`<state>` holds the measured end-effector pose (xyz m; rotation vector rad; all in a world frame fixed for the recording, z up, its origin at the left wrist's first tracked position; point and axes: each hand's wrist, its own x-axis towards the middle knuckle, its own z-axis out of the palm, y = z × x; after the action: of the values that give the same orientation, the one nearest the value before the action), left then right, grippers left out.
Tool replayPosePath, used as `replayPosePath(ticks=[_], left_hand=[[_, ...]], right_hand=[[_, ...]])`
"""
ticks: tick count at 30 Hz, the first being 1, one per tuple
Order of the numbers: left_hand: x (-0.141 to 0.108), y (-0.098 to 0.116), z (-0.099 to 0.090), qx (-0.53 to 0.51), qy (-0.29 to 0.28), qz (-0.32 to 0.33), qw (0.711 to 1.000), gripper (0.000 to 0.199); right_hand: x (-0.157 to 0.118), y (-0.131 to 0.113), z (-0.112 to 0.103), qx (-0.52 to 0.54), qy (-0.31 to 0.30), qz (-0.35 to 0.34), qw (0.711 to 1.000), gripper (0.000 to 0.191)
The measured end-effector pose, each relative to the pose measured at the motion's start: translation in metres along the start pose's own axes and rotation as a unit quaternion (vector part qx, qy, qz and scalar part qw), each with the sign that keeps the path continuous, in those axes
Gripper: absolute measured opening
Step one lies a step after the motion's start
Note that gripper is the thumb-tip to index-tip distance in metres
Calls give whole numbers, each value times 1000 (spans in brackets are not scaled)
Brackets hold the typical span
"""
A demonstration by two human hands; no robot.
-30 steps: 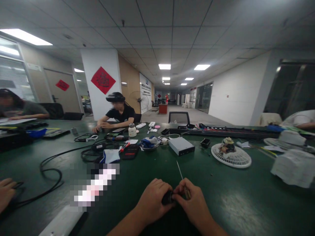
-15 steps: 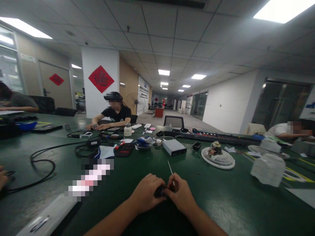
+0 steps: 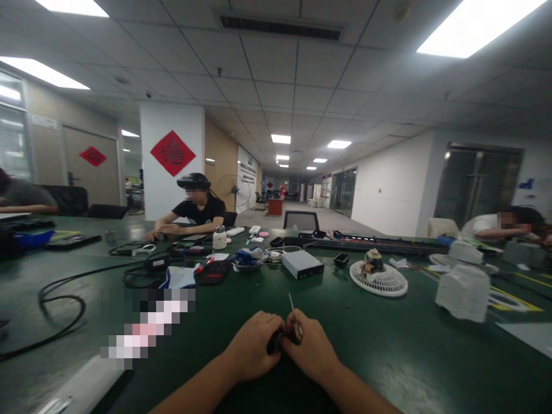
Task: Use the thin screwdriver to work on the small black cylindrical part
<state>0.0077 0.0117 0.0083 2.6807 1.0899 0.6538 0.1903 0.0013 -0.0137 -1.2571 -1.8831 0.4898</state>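
Above the green table [image 3: 388, 368], my left hand [image 3: 255, 346] is closed around a small dark round part [image 3: 275, 342], mostly covered by the fingers. A screwdriver [image 3: 298, 331] is in my right hand [image 3: 314, 351]; its amber-looking handle shows between the fingers and its thin metal shaft points up and away. My right thumb and fingertips meet the dark part, so both hands are nearly touching. Beyond them sit a grey box-shaped drive [image 3: 302, 264] and a white fan grille with a motor [image 3: 378, 279].
A long white strip-like object [image 3: 86, 382] lies at left, partly blurred out, beside looped black cables [image 3: 64, 276]. White wrapped blocks [image 3: 463, 293] stand at right. A white bottle [image 3: 219, 237] and small tools lie farther back. A co-worker [image 3: 198, 207] sits opposite; others sit at both sides.
The view has tilted up slightly and shifted. The screwdriver's shaft has turned a little in my right hand, while both hands stay together at the dark part.
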Motion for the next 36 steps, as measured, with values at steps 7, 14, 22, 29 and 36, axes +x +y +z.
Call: replayPosePath(ticks=[7, 14, 22, 29, 36], left_hand=[[2, -6, 10, -21, 24, -18, 999, 28], [7, -4, 13, -39, 53, -65, 996, 19], [13, -14, 17, 41, 94, -156, 982, 16], [11, -20, 19, 117, 25, -206, 971, 21], [6, -19, 18, 110, 22, -215, 970, 25]], right_hand=[[2, 6, 5, 129, 17, 17, 991, 15], [17, 29, 4, 243, 7, 66, 968, 21], [21, 42, -4, 290, -10, 85, 953, 42], [4, 32, -13, 187, 32, 6, 982, 22], [3, 23, -20, 135, 45, -6, 990, 18]])
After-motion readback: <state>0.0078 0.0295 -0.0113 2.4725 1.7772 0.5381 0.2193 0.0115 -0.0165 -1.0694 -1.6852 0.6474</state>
